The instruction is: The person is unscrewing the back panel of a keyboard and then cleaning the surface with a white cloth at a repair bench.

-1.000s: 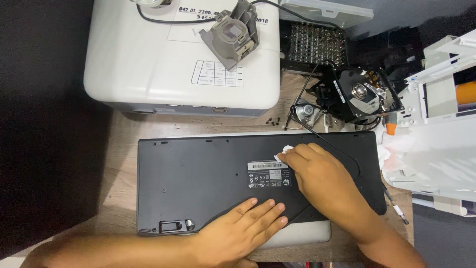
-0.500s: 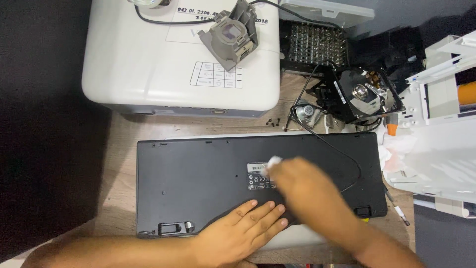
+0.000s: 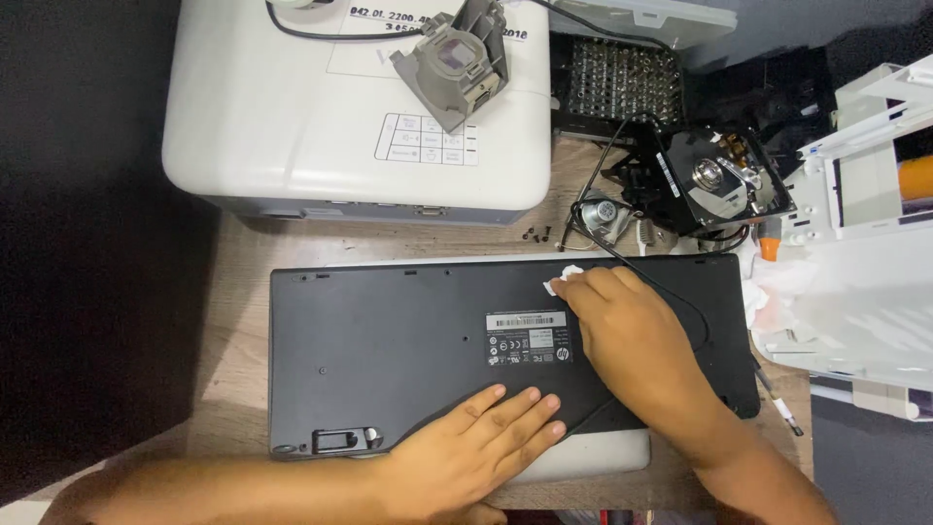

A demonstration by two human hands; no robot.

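Note:
A black keyboard (image 3: 389,350) lies upside down on the wooden table, its label facing up. My left hand (image 3: 476,442) rests flat on its near edge, fingers spread, pinning it. My right hand (image 3: 622,326) presses a small white wipe (image 3: 562,280) against the keyboard's back near its far edge, just above the label. The keyboard's thin black cable (image 3: 680,297) runs over the underside past my right hand.
A large white projector (image 3: 292,117) with a loose grey lens part (image 3: 457,63) on top stands behind the keyboard. An opened hard drive (image 3: 719,180), a black grille part (image 3: 617,83) and small screws (image 3: 536,233) lie at the back right. White plastic housings (image 3: 855,292) crowd the right side.
My right hand has slid the white wipe left along the keyboard's back and then up and right toward the far edge. My left hand has stayed put.

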